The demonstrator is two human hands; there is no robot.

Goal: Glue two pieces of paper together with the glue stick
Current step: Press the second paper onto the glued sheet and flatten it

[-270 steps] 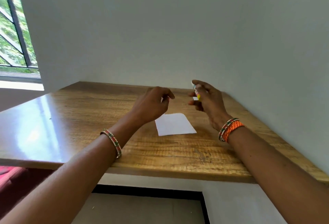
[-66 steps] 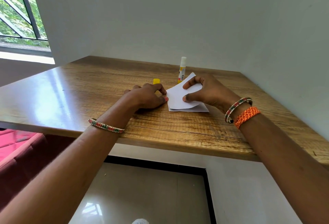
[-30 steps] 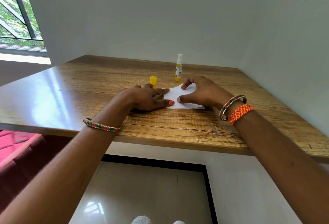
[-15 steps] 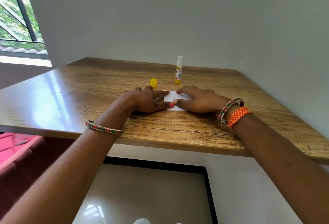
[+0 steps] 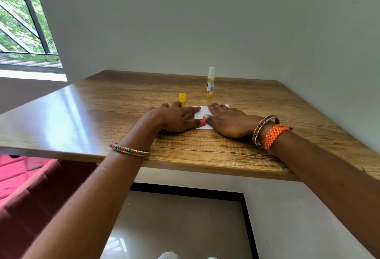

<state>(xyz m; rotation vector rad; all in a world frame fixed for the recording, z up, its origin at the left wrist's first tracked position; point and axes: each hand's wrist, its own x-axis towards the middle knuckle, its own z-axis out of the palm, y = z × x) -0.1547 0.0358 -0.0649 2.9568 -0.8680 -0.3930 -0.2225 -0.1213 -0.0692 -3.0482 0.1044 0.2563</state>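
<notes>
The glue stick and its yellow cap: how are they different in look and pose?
The glue stick is tall, standing upright, with a white tip; the yellow cap is short and all yellow. The stick stands farther back, the cap nearer the left hand. Both rest untouched on the table.

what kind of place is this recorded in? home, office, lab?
Probably a room in a home, not a lab: a wooden table set into a corner of plain white walls, a barred window onto greenery, and red fabric, perhaps bedding, beside it. Both hands press paper flat there.
</notes>
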